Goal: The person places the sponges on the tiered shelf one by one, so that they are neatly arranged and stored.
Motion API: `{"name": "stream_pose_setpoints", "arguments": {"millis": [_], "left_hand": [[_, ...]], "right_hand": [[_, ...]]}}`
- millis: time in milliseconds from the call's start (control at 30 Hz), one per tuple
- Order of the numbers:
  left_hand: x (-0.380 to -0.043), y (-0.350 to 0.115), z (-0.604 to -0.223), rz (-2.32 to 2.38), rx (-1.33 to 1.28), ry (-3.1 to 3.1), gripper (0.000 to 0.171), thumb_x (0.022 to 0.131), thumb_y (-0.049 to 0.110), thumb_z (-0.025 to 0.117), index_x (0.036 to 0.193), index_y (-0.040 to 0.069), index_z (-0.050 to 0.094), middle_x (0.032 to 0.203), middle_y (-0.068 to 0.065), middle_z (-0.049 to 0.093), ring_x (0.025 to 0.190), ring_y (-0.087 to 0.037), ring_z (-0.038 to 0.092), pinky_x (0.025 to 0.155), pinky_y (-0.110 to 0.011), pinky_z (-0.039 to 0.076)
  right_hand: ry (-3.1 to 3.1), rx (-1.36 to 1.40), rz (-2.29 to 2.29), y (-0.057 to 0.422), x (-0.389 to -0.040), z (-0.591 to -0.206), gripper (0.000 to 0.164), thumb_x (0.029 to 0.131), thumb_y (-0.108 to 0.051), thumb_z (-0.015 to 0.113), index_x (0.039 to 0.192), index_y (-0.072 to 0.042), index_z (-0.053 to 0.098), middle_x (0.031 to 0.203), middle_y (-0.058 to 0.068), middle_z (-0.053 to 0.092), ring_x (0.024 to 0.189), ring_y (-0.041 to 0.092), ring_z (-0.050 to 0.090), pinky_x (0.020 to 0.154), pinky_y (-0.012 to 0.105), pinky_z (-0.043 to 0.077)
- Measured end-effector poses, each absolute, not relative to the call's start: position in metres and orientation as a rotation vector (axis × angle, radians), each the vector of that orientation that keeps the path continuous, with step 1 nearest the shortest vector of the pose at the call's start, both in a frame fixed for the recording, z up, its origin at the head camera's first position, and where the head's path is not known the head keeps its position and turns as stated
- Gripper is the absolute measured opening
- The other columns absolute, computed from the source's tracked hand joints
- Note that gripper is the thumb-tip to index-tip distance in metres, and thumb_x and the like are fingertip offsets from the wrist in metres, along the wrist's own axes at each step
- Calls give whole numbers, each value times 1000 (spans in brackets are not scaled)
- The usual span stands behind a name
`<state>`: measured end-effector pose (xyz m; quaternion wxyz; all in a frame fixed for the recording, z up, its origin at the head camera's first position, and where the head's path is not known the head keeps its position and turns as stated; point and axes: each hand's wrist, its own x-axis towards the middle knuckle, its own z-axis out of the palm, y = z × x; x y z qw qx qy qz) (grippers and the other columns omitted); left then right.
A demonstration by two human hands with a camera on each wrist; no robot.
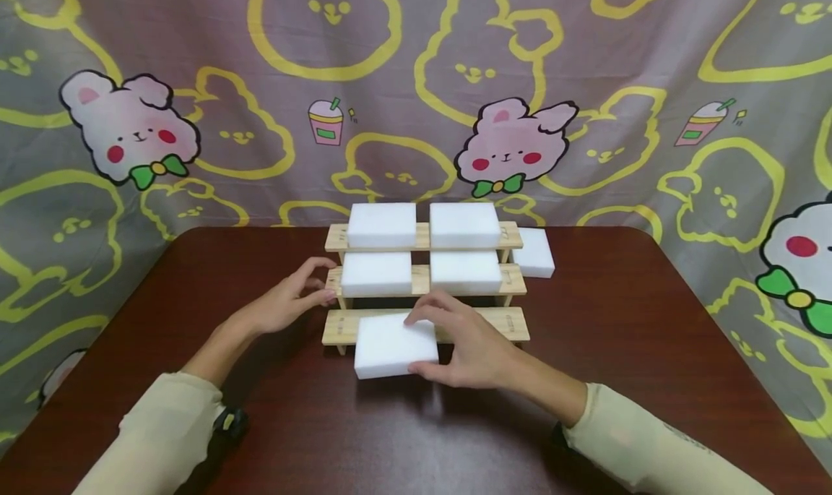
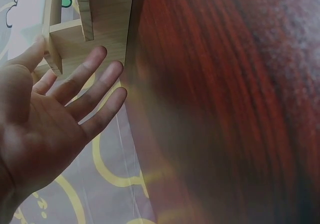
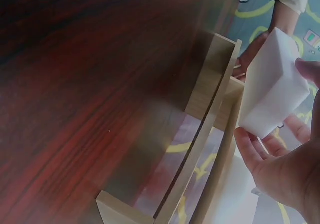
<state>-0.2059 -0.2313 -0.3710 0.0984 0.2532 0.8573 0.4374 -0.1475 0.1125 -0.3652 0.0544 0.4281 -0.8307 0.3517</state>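
Note:
A white foam block [image 1: 393, 347] is gripped by my right hand [image 1: 477, 347], thumb at the near edge and fingers on top. It overlaps the lowest step of a three-step wooden stand [image 1: 510, 323] in the head view; the right wrist view shows this block [image 3: 272, 84] tilted between thumb and fingers. At the stand's left end, my left hand [image 1: 286, 303] pinches the middle step's end between thumb and index finger. Its other fingers [image 2: 102, 91] stretch out loosely in the left wrist view.
Two white blocks [image 1: 381, 222] sit on the top step and two more [image 1: 377, 272] on the middle step. Another white block [image 1: 538, 253] lies behind the stand's right end on the dark wooden table [image 1: 617, 321]. A patterned curtain [image 1: 403, 105] hangs behind the table.

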Motion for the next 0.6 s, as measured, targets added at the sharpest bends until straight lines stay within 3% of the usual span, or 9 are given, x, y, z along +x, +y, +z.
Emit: {"name": "stream_pose_setpoints", "arguments": {"millis": [400, 600], "left_hand": [[-206, -230, -371, 1307, 742, 2520, 47, 107, 7, 57, 145, -5, 31, 106, -22, 70, 104, -35, 69, 88, -31, 53], [-205, -230, -370, 1311, 738, 2513, 48, 107, 8, 57, 145, -5, 31, 108, -23, 70, 105, -34, 69, 90, -39, 54]], "right_hand": [[-2502, 1212, 1033, 104, -152, -374, 47, 78, -27, 93, 115, -12, 68, 122, 1, 60, 110, 16, 59, 90, 34, 52], [-2518, 1181, 1044, 96, -152, -377, 47, 78, -27, 94, 114, -11, 69, 121, 3, 60, 108, 17, 60, 89, 34, 52]]}}
